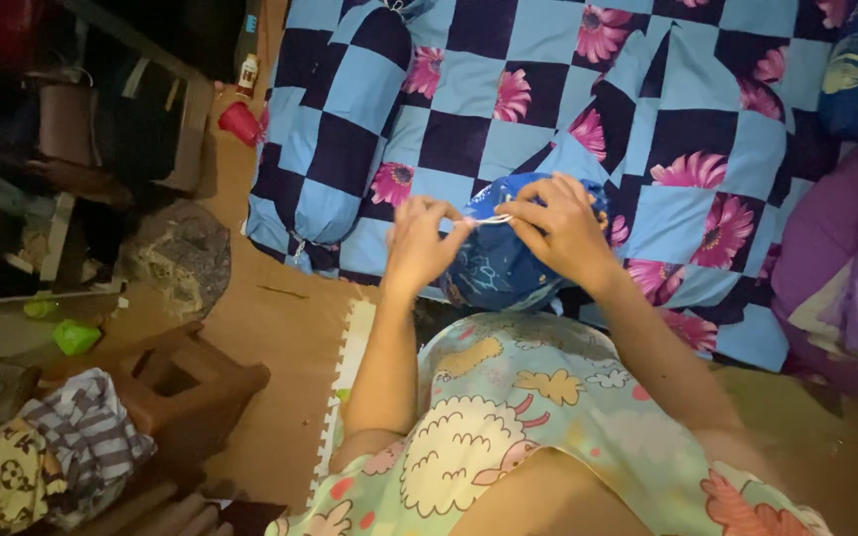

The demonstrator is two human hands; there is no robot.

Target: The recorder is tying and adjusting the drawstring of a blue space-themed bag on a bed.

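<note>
A blue patterned bolster pillow [500, 266] stands on end against my lap, its gathered top facing me. My left hand [421, 241] pinches a thin white drawstring [492, 220] at the pillow's mouth. My right hand [560, 226] grips the same string and the bunched fabric from the other side. Both hands sit close together above the pillow's end. I wear a pastel garment printed with sheep and clouds [508, 417].
A checked blue and navy bedsheet with pink flowers [508, 89] covers the mattress ahead, with a matching bolster [335, 129] on its left. A purple blanket [846, 278] lies right. A wooden stool [186, 382], striped clothes [76, 447], a red cup [240, 122] and clutter stand left.
</note>
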